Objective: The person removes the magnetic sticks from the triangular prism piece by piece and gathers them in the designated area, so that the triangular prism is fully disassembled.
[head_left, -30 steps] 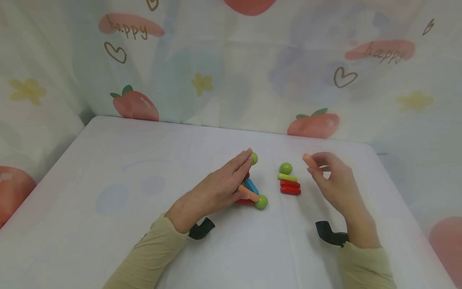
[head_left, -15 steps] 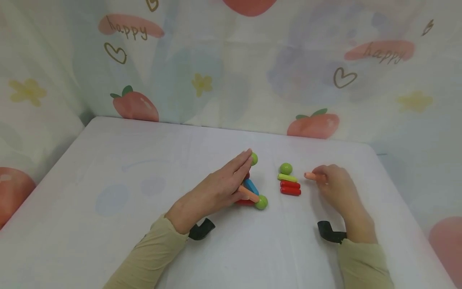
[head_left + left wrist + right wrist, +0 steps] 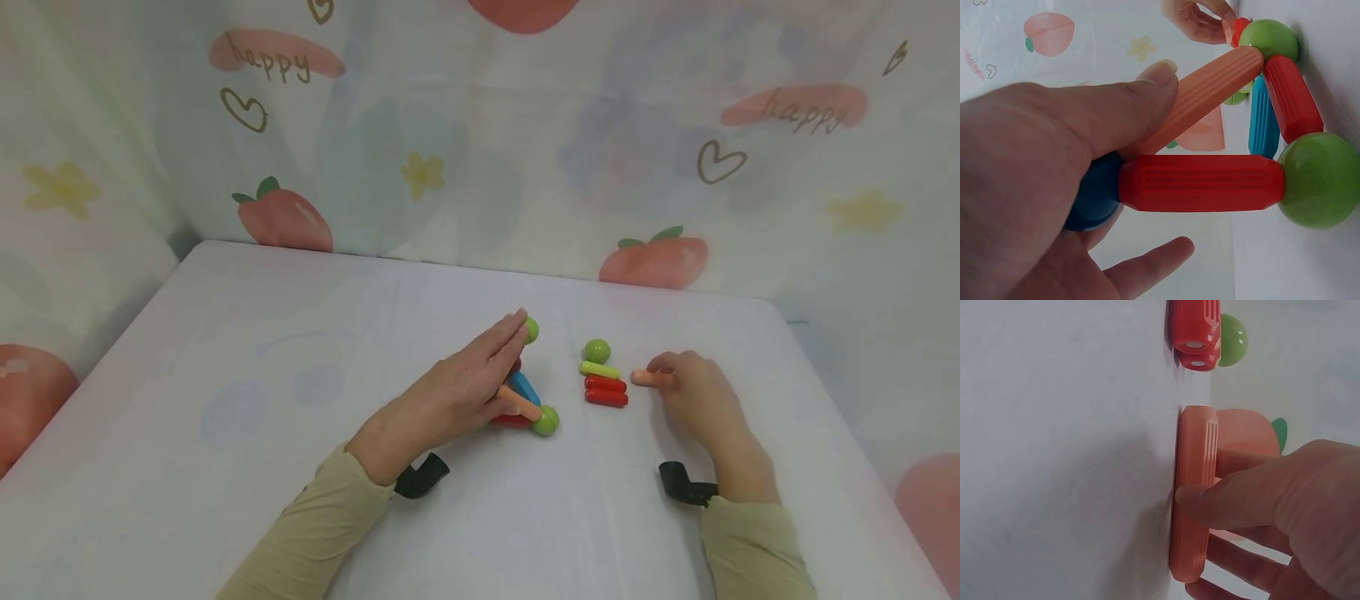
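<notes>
My left hand (image 3: 453, 387) grips a frame built of toy rods and balls. Its thumb lies along an orange rod (image 3: 1210, 94), and a blue ball (image 3: 1096, 194) sits inside the grip. From that ball a red rod (image 3: 1204, 182) runs to a green ball (image 3: 1321, 180). A second red rod (image 3: 1293, 97) and a blue rod (image 3: 1264, 119) also belong to the frame, with another green ball (image 3: 546, 420) at its near corner. My right hand (image 3: 697, 396) pinches a loose orange rod (image 3: 1195, 450) between thumb and fingers, low at the tabletop.
Left of the right hand, a loose green ball (image 3: 597, 351), a yellow-green rod (image 3: 599, 369) and two red rods (image 3: 606, 392) lie in a column on the white table (image 3: 300, 500). A printed curtain (image 3: 480, 150) stands behind the table.
My right hand has lowered the loose orange rod towards the table, turning it level beside the loose pieces. The left hand and its frame have stayed put.
</notes>
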The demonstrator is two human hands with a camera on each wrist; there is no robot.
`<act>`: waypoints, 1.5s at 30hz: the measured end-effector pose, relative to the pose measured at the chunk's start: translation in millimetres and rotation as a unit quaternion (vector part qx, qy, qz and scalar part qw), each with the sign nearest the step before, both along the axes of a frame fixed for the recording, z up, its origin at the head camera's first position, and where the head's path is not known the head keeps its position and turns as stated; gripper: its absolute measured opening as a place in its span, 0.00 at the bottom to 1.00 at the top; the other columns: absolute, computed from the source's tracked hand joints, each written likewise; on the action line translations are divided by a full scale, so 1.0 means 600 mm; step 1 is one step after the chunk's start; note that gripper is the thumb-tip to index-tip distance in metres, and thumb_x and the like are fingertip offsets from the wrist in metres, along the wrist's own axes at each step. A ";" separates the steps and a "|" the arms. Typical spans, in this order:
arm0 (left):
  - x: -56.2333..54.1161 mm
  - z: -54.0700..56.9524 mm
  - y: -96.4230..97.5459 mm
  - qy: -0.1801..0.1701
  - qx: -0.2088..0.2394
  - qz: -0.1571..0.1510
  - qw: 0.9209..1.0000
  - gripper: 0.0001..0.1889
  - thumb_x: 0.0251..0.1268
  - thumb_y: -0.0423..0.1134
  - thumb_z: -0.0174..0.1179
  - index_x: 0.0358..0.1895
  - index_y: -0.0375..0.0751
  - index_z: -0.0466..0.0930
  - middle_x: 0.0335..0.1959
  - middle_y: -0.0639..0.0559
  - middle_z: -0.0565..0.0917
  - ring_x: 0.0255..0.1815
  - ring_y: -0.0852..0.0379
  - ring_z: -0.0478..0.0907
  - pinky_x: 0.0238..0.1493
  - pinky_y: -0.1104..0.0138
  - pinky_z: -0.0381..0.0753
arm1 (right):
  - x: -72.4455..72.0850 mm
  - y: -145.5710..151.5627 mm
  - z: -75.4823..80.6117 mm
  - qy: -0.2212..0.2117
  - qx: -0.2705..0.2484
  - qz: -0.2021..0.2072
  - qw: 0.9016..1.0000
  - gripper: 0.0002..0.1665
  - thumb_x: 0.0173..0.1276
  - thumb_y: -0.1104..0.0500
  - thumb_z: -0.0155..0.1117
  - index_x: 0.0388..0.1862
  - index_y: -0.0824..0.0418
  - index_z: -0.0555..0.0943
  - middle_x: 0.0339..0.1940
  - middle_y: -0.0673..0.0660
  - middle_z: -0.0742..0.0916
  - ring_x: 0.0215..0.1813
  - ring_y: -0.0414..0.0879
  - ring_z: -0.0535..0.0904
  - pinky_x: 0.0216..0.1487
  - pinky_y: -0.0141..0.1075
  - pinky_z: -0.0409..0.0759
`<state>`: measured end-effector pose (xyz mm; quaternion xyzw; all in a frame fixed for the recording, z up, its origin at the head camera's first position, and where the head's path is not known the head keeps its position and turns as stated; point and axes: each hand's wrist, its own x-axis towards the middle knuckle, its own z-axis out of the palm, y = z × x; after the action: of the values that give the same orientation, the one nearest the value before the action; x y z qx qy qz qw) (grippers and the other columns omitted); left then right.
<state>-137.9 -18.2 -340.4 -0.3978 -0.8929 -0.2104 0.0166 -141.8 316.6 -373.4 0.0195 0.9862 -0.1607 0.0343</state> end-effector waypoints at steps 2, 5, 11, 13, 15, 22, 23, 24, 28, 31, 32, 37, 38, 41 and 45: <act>0.000 0.000 0.000 0.001 0.001 0.001 1.000 0.47 0.63 0.47 0.66 0.79 0.37 0.49 0.82 0.47 0.47 0.83 0.54 0.47 0.71 0.65 0.68 | 0.000 0.001 0.000 0.010 -0.001 0.006 1.000 0.20 0.69 0.60 0.65 0.56 0.68 0.79 0.51 0.71 0.81 0.57 0.68 0.72 0.60 0.64 0.74; 0.000 0.000 0.000 0.000 0.004 0.001 1.000 0.47 0.63 0.47 0.67 0.79 0.37 0.49 0.82 0.47 0.48 0.83 0.54 0.47 0.71 0.65 0.68 | 0.001 -0.001 0.006 0.022 -0.007 0.011 1.000 0.22 0.69 0.58 0.66 0.58 0.67 0.78 0.54 0.71 0.79 0.59 0.69 0.70 0.61 0.65 0.72; -0.001 0.000 0.000 0.003 0.007 0.000 1.000 0.47 0.63 0.47 0.67 0.79 0.36 0.49 0.82 0.47 0.48 0.82 0.53 0.48 0.71 0.65 0.68 | 0.011 -0.028 0.038 0.065 -0.049 0.033 0.996 0.21 0.68 0.60 0.67 0.58 0.65 0.78 0.58 0.69 0.78 0.63 0.68 0.69 0.63 0.65 0.70; -0.001 0.000 0.000 0.003 0.006 0.002 1.000 0.47 0.63 0.47 0.67 0.79 0.37 0.49 0.82 0.47 0.48 0.82 0.53 0.48 0.71 0.65 0.68 | 0.017 -0.043 0.049 0.088 -0.068 0.051 0.993 0.19 0.68 0.63 0.65 0.57 0.65 0.78 0.58 0.67 0.78 0.62 0.66 0.71 0.62 0.64 0.72; -0.001 0.000 0.000 -0.001 0.004 0.003 1.000 0.48 0.63 0.47 0.67 0.79 0.37 0.48 0.82 0.48 0.47 0.82 0.54 0.48 0.71 0.65 0.68 | 0.021 -0.059 0.056 0.116 -0.088 0.078 0.986 0.17 0.68 0.67 0.63 0.56 0.64 0.79 0.56 0.65 0.80 0.60 0.63 0.74 0.59 0.62 0.76; -0.001 -0.003 0.000 -0.004 0.011 0.000 1.000 0.48 0.63 0.48 0.66 0.79 0.37 0.47 0.82 0.47 0.48 0.83 0.53 0.47 0.72 0.65 0.68 | 0.034 -0.117 0.058 0.160 -0.139 0.197 0.957 0.15 0.65 0.70 0.67 0.49 0.59 0.81 0.48 0.54 0.85 0.51 0.52 0.82 0.51 0.53 0.84; -0.002 -0.004 0.000 0.003 0.014 -0.002 1.000 0.48 0.63 0.48 0.66 0.79 0.36 0.48 0.82 0.47 0.49 0.82 0.53 0.48 0.71 0.65 0.68 | 0.035 -0.124 0.057 0.159 -0.147 0.216 0.952 0.15 0.64 0.70 0.67 0.49 0.58 0.82 0.47 0.52 0.85 0.51 0.50 0.83 0.50 0.51 0.85; -0.002 -0.004 0.000 0.011 0.017 -0.005 1.000 0.47 0.63 0.48 0.66 0.79 0.36 0.49 0.82 0.46 0.50 0.82 0.52 0.49 0.71 0.64 0.69 | 0.037 -0.132 0.055 0.156 -0.156 0.236 0.946 0.16 0.64 0.70 0.68 0.49 0.57 0.82 0.47 0.50 0.85 0.50 0.48 0.83 0.50 0.48 0.85; -0.002 -0.007 -0.001 0.048 0.031 -0.013 0.998 0.45 0.63 0.47 0.66 0.77 0.32 0.53 0.80 0.42 0.54 0.81 0.50 0.52 0.70 0.64 0.70 | 0.042 -0.163 0.052 0.113 -0.225 0.313 0.916 0.17 0.66 0.69 0.66 0.50 0.54 0.81 0.47 0.47 0.86 0.50 0.43 0.82 0.52 0.39 0.85; -0.002 -0.008 -0.001 0.070 0.033 -0.015 0.997 0.44 0.64 0.47 0.66 0.76 0.31 0.55 0.80 0.41 0.55 0.81 0.49 0.54 0.69 0.65 0.71 | 0.045 -0.181 0.051 0.079 -0.263 0.352 0.895 0.16 0.68 0.67 0.65 0.52 0.53 0.81 0.48 0.46 0.86 0.50 0.39 0.82 0.53 0.36 0.84; -0.002 -0.008 -0.001 0.076 0.032 -0.015 0.996 0.43 0.65 0.47 0.66 0.76 0.30 0.55 0.80 0.41 0.56 0.81 0.49 0.55 0.69 0.65 0.72 | 0.046 -0.185 0.050 0.075 -0.270 0.359 0.890 0.15 0.69 0.66 0.65 0.52 0.53 0.81 0.48 0.46 0.86 0.50 0.38 0.82 0.53 0.36 0.84; -0.001 -0.008 -0.001 0.087 0.029 -0.013 0.996 0.41 0.67 0.45 0.65 0.76 0.30 0.56 0.80 0.42 0.56 0.81 0.50 0.54 0.68 0.65 0.72 | 0.047 -0.196 0.044 0.078 -0.266 0.360 0.891 0.18 0.68 0.66 0.66 0.54 0.52 0.80 0.49 0.44 0.85 0.51 0.37 0.81 0.54 0.37 0.84; -0.001 -0.008 -0.001 0.084 0.029 -0.012 0.996 0.41 0.67 0.44 0.65 0.76 0.30 0.56 0.80 0.42 0.56 0.81 0.50 0.54 0.68 0.65 0.72 | 0.048 -0.197 0.043 0.081 -0.263 0.358 0.892 0.18 0.67 0.66 0.67 0.54 0.52 0.80 0.49 0.44 0.85 0.51 0.37 0.82 0.54 0.37 0.84; 0.000 -0.008 -0.002 0.077 0.027 -0.012 0.997 0.41 0.67 0.42 0.65 0.76 0.30 0.55 0.80 0.42 0.55 0.81 0.50 0.53 0.68 0.65 0.73 | 0.047 -0.200 0.039 0.083 -0.252 0.356 0.896 0.19 0.66 0.66 0.67 0.55 0.53 0.80 0.49 0.44 0.85 0.52 0.38 0.82 0.54 0.37 0.84; 0.000 -0.008 -0.002 0.080 0.034 -0.015 0.996 0.40 0.66 0.40 0.66 0.75 0.30 0.56 0.79 0.42 0.57 0.81 0.49 0.54 0.66 0.65 0.75 | 0.047 -0.203 0.035 0.084 -0.228 0.350 0.905 0.20 0.65 0.66 0.68 0.56 0.55 0.81 0.48 0.45 0.85 0.49 0.37 0.81 0.52 0.35 0.84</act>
<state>-138.1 -19.2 -345.3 -0.4258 -0.8749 -0.2086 0.0982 -113.5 194.8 -352.6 -0.3488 0.8651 -0.3603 0.0090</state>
